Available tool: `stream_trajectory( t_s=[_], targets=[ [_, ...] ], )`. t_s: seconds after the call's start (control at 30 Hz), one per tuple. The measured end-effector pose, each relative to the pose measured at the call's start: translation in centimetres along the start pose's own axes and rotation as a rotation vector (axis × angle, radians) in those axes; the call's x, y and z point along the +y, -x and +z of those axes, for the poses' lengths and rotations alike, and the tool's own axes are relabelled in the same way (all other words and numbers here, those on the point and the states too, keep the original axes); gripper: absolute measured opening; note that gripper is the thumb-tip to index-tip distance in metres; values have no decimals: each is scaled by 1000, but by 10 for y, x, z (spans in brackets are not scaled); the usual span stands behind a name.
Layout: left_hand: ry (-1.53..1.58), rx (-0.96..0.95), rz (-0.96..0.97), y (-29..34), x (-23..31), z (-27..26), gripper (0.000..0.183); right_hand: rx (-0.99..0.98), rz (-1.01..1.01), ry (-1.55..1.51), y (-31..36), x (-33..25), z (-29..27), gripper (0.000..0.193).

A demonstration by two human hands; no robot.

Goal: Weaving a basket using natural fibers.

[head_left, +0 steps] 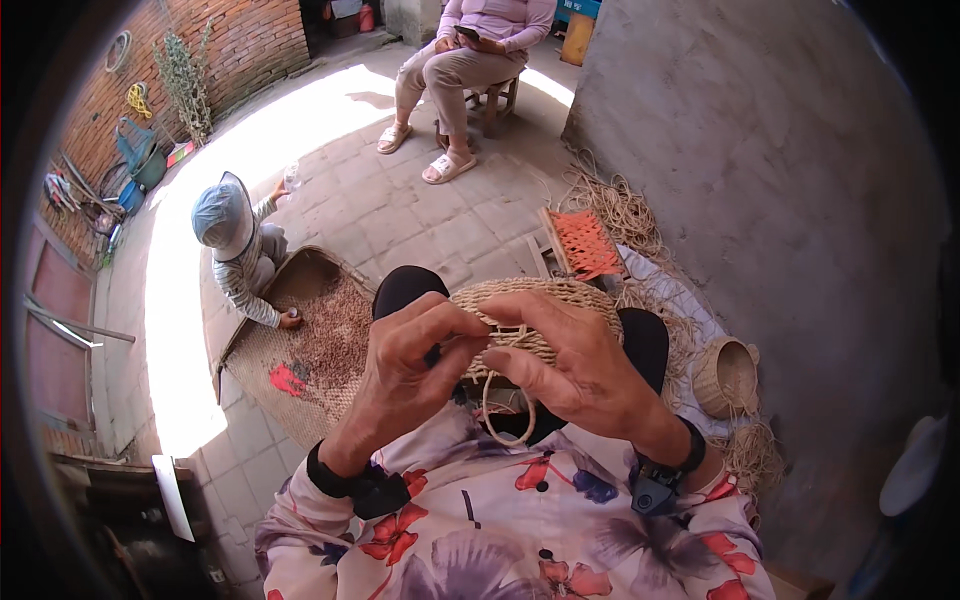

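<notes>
At the centre of the frame we see our left hand (415, 365) and right hand (575, 365) meeting over a half-woven, tan straw basket (560, 300) that rests on our lap; both grips are closed, the left pinching a thin pale straw cord (490, 420) that hangs below in a loop, the right folded over the basket's braided rim where the cord runs in. We find no printed packages or signs; the nearest coloured shapes are an orange woven mat on a small wooden frame (585, 243) just above and right of the basket, and a small red object (287, 380) at centre left on a wide shallow woven tray (255, 360) strewn with brownish grains. A crouching person in a pale blue hood (235, 245) touches that tray's upper edge. At right, a finished small round straw basket (727, 375) lies on its side near loose straw (620, 205), close against the grey plaster wall (780, 150). At upper centre a seated person in light clothes (465, 60) sits on a stool. Between them lies open paved floor (400, 215), sunlit toward the brick wall (240, 40) at upper left.
</notes>
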State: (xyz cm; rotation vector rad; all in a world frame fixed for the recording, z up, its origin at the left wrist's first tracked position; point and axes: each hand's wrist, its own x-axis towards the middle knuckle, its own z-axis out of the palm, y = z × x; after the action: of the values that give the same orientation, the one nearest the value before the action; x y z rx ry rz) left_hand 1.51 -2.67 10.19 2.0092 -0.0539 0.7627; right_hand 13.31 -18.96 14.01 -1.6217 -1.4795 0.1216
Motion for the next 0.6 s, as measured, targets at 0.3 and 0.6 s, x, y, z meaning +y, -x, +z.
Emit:
stream_trajectory(
  t_s=[0.3, 0.6],
  targets=[
    [175, -14, -80, 3, -26, 28, 7, 139, 704, -626, 35, 31, 14, 10],
    [-208, -46, 113, 17, -71, 53, 10, 208, 291, 249, 53, 69, 31, 7]
  ],
)
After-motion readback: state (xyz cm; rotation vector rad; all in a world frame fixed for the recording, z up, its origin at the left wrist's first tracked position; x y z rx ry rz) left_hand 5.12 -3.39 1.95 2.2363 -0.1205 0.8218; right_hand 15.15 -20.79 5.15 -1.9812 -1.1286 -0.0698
